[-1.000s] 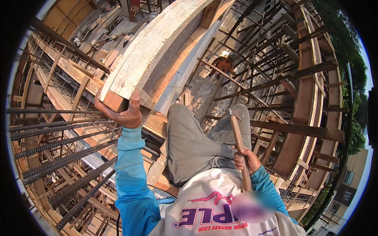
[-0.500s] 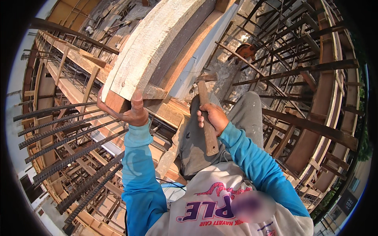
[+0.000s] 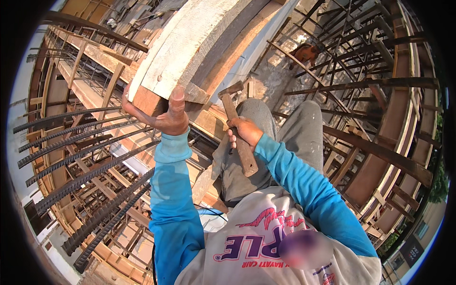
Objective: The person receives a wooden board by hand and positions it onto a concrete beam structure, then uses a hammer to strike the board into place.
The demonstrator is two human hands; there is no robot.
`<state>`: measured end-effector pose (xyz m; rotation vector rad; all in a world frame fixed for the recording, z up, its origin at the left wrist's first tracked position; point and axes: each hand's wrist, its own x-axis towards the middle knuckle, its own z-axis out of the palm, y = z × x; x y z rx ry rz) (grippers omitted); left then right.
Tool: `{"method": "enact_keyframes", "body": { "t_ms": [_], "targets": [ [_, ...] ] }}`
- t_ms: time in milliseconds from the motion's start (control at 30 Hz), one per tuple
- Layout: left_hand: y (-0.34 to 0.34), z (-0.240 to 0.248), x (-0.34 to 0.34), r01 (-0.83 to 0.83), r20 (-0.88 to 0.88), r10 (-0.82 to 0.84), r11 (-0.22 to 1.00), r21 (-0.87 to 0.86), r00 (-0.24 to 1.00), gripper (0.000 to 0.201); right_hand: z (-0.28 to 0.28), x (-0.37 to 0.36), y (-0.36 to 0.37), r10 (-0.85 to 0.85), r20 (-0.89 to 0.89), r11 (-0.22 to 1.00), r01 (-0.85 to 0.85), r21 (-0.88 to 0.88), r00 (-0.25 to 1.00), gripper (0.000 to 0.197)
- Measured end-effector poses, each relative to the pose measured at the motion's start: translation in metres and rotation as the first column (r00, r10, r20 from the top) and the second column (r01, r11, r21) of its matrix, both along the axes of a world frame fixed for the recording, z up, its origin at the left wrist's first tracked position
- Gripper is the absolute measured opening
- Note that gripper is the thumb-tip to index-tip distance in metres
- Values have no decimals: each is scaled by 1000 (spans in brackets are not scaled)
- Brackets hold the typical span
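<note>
— What's changed since a moment ago?

— The right hand [image 3: 244,131] has brought the wooden-handled hammer [image 3: 239,129] up and over. A second back it hung low by the grey trouser leg; now its metal head sits just beside the near end of the long pale wooden beam [image 3: 190,45].

— How is it held?

— Fingers wrapped fully round the handle's middle, head upward, the free end pointing down toward the grey trousers [image 3: 266,142].

— And the other hand?

— The left hand [image 3: 164,111] stays where it was, braced against the beam's reddish cut end, thumb up along the face, fingers spread under the lower corner. Pressing rather than gripping.

— Anything holding something?

— No containers that I can see. Only the rusty ribbed steel bars [image 3: 80,142] jutting out to the left below the beam, and timber formwork all round.
</note>
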<state>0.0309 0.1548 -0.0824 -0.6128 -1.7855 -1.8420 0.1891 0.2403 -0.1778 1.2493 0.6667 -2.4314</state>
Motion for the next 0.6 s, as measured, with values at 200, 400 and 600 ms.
{"method": "enact_keyframes", "body": {
  "t_ms": [200,400,600],
  "targets": [
    [1,0,1,2,11,-3,1000,30,1000,96,-6,-17,-11,-226,67,937,198,288,972,15],
    [-2,0,-1,-28,-40,27,999,-32,999,95,-35,-11,-1,215,27,945,-201,-258,976,10],
    [1,-2,2,21,-86,-20,1000,11,996,84,-9,-22,-34,-218,172,966,188,175,961,12]
  ]
}}
